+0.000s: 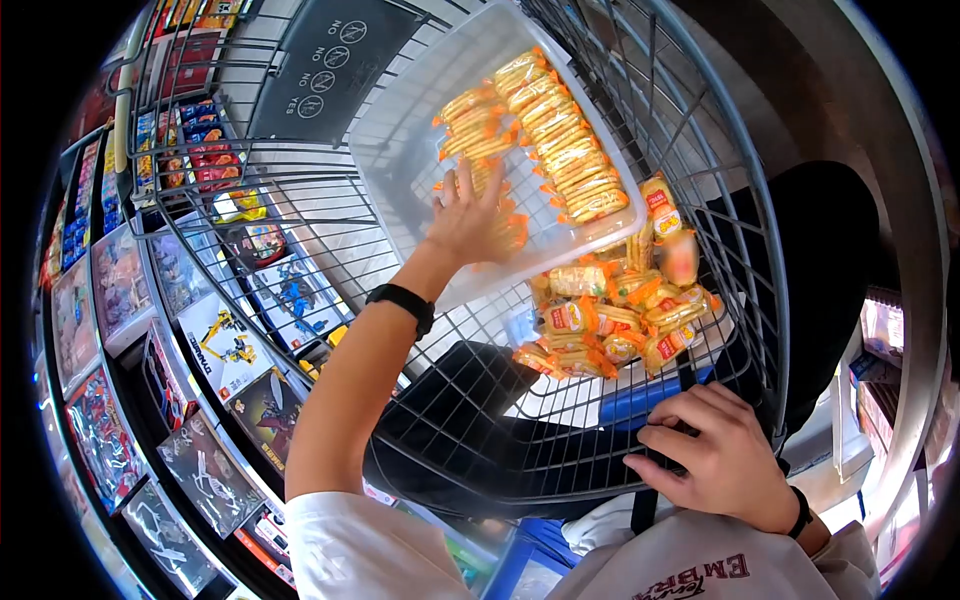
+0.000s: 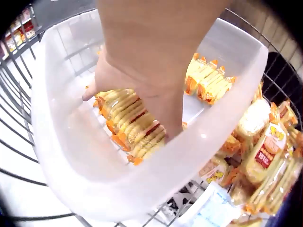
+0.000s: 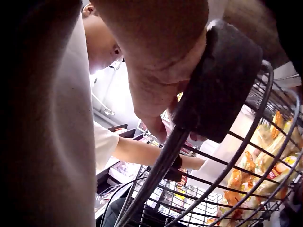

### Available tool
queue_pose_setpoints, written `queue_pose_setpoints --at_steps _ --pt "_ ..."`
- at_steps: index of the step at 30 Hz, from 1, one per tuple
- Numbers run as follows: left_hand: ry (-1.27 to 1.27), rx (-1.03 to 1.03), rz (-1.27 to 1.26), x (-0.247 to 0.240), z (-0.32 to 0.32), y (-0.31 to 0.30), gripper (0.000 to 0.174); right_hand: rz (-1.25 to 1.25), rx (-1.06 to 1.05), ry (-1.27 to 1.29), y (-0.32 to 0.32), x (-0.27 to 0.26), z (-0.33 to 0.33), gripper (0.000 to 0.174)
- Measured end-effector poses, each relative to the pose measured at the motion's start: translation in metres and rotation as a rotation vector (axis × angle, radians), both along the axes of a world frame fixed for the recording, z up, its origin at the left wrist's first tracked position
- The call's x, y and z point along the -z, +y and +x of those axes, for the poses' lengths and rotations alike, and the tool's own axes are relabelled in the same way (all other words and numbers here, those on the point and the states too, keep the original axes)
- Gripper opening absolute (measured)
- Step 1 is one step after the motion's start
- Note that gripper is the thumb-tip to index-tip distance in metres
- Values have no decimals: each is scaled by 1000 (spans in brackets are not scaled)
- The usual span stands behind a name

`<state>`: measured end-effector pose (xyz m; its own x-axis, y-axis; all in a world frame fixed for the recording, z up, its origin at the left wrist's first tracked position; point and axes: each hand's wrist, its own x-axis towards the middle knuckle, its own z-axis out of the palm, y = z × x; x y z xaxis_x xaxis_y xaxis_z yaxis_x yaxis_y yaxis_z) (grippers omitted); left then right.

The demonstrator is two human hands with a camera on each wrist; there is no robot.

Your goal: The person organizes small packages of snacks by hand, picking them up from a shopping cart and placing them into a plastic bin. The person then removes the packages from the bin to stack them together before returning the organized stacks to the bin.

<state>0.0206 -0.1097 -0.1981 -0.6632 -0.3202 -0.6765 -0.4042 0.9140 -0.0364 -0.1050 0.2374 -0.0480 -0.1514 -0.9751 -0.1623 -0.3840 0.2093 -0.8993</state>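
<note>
My left hand [image 1: 470, 215] reaches down into a translucent plastic bin [image 1: 400, 200] and lies over a row of wrapped round crackers [image 2: 135, 123]. In the left wrist view its thumb sticks out on one side of the row and the other fingers point down on the opposite side. A second, longer row of wrapped crackers [image 1: 565, 135] stands along the bin's right wall. Loosely bent, my right hand [image 1: 715, 455] rests at the near rim of the shopping cart [image 1: 560, 495]. From the right wrist it shows beside a black corner piece [image 3: 218, 80] on the cart's rim.
Loose cracker packets [image 1: 620, 325] are heaped in the cart between the bin and the near wire wall. A grey sign panel [image 1: 330, 70] hangs at the far side. Shelves with boxed toys [image 1: 220, 345] stand at left.
</note>
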Motion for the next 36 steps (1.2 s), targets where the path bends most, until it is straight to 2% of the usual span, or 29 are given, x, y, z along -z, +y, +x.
queue_pose_setpoints --at_steps 3,5,12,14,18,20,24,27,31,36 --pt "5 -66 23 3 3 1 130 19 -17 -10 -1 1 -1 25" --pt "122 -121 52 10 11 1 128 -2 -30 -2 0 1 -1 21" --pt "135 -83 2 12 7 7 127 75 77 -74 -4 -1 1 22" --pt "139 -139 6 11 5 9 121 88 81 -81 -4 0 2 22" --pt "200 -113 13 23 13 6 112 114 78 -83 -4 0 1 23" --pt "283 -111 30 25 16 5 101 131 71 -106 -2 1 1 22" --pt "242 -52 38 18 10 8 105 167 63 -137 -1 2 2 21" --pt "219 -34 29 14 5 6 99 180 52 -124 0 2 1 21" --pt "239 -37 44 -22 -5 3 93 187 59 -111 -1 2 4 22" --pt "372 -115 34 -121 -6 7 89 170 94 -103 -2 -1 5 23"
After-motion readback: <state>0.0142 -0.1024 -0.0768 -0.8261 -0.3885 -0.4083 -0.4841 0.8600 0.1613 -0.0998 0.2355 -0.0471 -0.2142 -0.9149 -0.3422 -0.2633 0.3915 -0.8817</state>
